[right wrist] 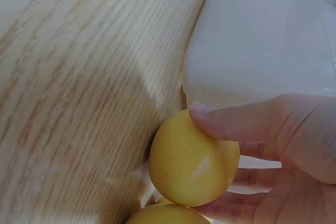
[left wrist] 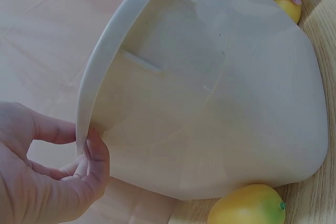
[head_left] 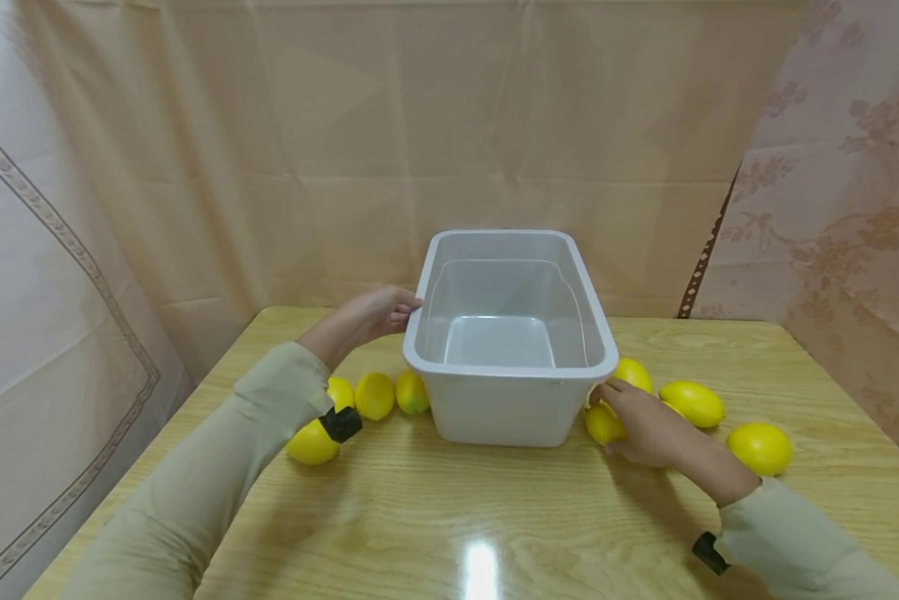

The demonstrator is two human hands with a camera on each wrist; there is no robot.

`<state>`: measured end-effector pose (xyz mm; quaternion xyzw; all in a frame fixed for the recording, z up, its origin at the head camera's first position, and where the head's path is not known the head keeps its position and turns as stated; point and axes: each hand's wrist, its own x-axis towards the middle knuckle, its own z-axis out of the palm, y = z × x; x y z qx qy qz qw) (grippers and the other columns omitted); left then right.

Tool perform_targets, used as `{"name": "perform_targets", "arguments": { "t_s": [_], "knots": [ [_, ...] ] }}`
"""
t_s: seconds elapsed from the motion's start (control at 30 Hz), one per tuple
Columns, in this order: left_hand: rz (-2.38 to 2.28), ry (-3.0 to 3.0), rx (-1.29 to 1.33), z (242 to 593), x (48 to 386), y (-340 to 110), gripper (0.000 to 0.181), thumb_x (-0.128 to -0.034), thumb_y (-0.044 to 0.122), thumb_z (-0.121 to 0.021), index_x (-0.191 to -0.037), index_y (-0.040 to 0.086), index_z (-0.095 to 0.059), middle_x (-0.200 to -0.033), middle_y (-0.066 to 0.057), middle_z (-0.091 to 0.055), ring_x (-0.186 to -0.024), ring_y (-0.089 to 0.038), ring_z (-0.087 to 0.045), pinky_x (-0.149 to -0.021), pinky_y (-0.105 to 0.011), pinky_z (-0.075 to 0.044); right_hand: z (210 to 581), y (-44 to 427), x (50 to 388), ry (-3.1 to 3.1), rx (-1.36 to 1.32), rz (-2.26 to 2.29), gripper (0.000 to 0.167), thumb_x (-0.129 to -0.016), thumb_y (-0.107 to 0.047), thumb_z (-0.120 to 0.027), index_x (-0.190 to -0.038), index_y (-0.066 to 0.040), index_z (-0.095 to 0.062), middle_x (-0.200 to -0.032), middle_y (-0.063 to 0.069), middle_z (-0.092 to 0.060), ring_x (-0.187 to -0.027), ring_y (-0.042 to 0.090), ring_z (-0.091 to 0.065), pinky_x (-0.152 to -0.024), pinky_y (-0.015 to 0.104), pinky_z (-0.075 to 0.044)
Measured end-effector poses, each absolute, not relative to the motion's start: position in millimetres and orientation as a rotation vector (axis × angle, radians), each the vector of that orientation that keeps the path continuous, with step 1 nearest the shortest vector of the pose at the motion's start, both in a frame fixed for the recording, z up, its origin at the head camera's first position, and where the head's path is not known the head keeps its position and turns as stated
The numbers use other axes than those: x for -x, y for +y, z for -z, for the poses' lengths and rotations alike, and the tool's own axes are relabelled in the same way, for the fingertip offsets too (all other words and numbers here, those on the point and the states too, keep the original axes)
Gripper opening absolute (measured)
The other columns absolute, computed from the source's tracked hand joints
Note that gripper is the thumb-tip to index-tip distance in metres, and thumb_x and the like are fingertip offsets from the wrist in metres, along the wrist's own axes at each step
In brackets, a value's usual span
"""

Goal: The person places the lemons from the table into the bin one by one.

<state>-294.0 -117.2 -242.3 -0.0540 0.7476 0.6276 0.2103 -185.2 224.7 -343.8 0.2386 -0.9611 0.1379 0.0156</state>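
Observation:
A grey-white plastic bin (head_left: 501, 408) stands upright on the table, and its visible interior holds nothing. My left hand (head_left: 370, 317) pinches the bin's left rim, thumb on one side and curled fingers beneath, as the left wrist view shows (left wrist: 58, 166). To the right of the bin, my right hand (head_left: 647, 425) has its thumb and fingers round a yellow lemon (right wrist: 191, 161), which rests at the table surface close to the bin wall. Another lemon (right wrist: 168, 214) lies against the held one in the right wrist view.
Several lemons lie left of the bin, one (head_left: 412, 392) close to its wall and another (head_left: 312, 443) nearer the left sleeve. On the right are more lemons, including one (head_left: 692, 403) behind the right wrist and one (head_left: 760, 448) farther right. A beige curtain (head_left: 344, 167) hangs behind the table.

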Motion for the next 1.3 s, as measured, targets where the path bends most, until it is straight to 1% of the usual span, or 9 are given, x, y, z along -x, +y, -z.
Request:
{"name": "perform_targets", "arguments": {
  "t_s": [0.27,0.43,0.63,0.8,0.9,1.0,1.13,1.23,1.3],
  "knots": [
    [-1.741,2.082,0.169,242.3,295.6,-116.8,0.042,-0.0966,0.008,-0.05,-0.136,-0.006,-0.041,-0.103,-0.007,-0.051,-0.073,-0.008,-0.058,-0.065,-0.015,-0.053,344.9,226.6,184.5,-2.961,-0.804,-0.389,0.053,-0.064,-0.004,-0.085,-0.108,-0.004,-0.056,-0.108,0.013,-0.061,-0.093,0.026,-0.059,-0.083,0.05,-0.054],
    [-1.752,2.084,0.144,242.1,294.5,-117.2,0.041,-0.0966,0.007,-0.05,-0.135,-0.007,-0.043,-0.097,-0.006,-0.052,-0.068,-0.006,-0.057,-0.063,-0.014,-0.053,344.9,227.0,184.5,-2.964,-0.839,-0.385,0.056,-0.064,-0.007,-0.086,-0.111,-0.004,-0.056,-0.111,0.013,-0.059,-0.098,0.028,-0.059,-0.086,0.05,-0.053],
    [-1.754,2.099,0.077,245.4,294.4,-116.9,0.035,-0.0967,0.007,-0.049,-0.128,-0.01,-0.047,-0.087,-0.002,-0.056,-0.069,-0.005,-0.057,-0.066,-0.013,-0.052,344.8,228.7,185.0,-2.946,-0.902,-0.357,0.054,-0.067,-0.01,-0.085,-0.113,-0.003,-0.056,-0.111,0.01,-0.059,-0.096,0.023,-0.058,-0.083,0.045,-0.054],
    [-1.763,2.079,0.041,248.8,293.8,-117.8,0.034,-0.0969,0.005,-0.047,-0.126,-0.011,-0.046,-0.093,-0.003,-0.054,-0.074,-0.006,-0.056,-0.072,-0.015,-0.051,345.9,228.3,186.2,-2.897,-0.981,-0.296,0.049,-0.069,-0.009,-0.081,-0.112,-0.003,-0.058,-0.109,0.008,-0.058,-0.095,0.021,-0.057,-0.082,0.042,-0.053],
    [-1.763,2.069,0.044,249.9,293.5,-118.8,0.036,-0.0971,0.005,-0.047,-0.129,-0.011,-0.045,-0.099,-0.005,-0.053,-0.078,-0.007,-0.055,-0.074,-0.016,-0.05,345.9,227.1,186.6,-2.894,-1.003,-0.271,0.05,-0.068,-0.008,-0.082,-0.112,-0.002,-0.059,-0.109,0.009,-0.058,-0.094,0.022,-0.057,-0.082,0.043,-0.054],
    [-1.756,2.071,0.05,249.5,293.4,-119.4,0.038,-0.0977,0.005,-0.046,-0.132,-0.011,-0.043,-0.102,-0.005,-0.052,-0.081,-0.008,-0.054,-0.081,-0.018,-0.049,345.3,225.9,187.1,-2.914,-0.997,-0.259,0.052,-0.068,-0.007,-0.082,-0.114,-0.002,-0.058,-0.111,0.01,-0.059,-0.097,0.023,-0.058,-0.084,0.044,-0.054],
    [-1.757,2.073,0.059,247.5,292.8,-119.4,0.041,-0.0978,0.005,-0.045,-0.135,-0.012,-0.041,-0.107,-0.007,-0.052,-0.085,-0.009,-0.054,-0.099,-0.025,-0.047,344.9,224.9,187.7,-2.93,-0.99,-0.242,0.053,-0.069,-0.005,-0.082,-0.116,-0.002,-0.057,-0.113,0.01,-0.058,-0.1,0.024,-0.058,-0.087,0.046,-0.054],
    [-1.767,2.064,0.072,246.7,292.1,-119.3,0.042,-0.0976,0.005,-0.045,-0.136,-0.012,-0.04,-0.109,-0.007,-0.051,-0.087,-0.01,-0.054,-0.11,-0.031,-0.042,345.4,224.4,188.0,-2.921,-1.001,-0.226,0.053,-0.067,-0.004,-0.082,-0.114,-0.002,-0.058,-0.111,0.008,-0.057,-0.097,0.022,-0.057,-0.085,0.044,-0.054],
    [-1.771,2.062,0.084,246.7,291.6,-118.7,0.042,-0.0975,0.004,-0.045,-0.136,-0.011,-0.04,-0.11,-0.007,-0.051,-0.09,-0.011,-0.053,-0.112,-0.033,-0.04,345.7,224.7,188.1,-2.919,-1.004,-0.22,0.053,-0.066,-0.003,-0.081,-0.114,-0.002,-0.058,-0.11,0.008,-0.057,-0.096,0.022,-0.056,-0.083,0.042,-0.054]
  ]
}}
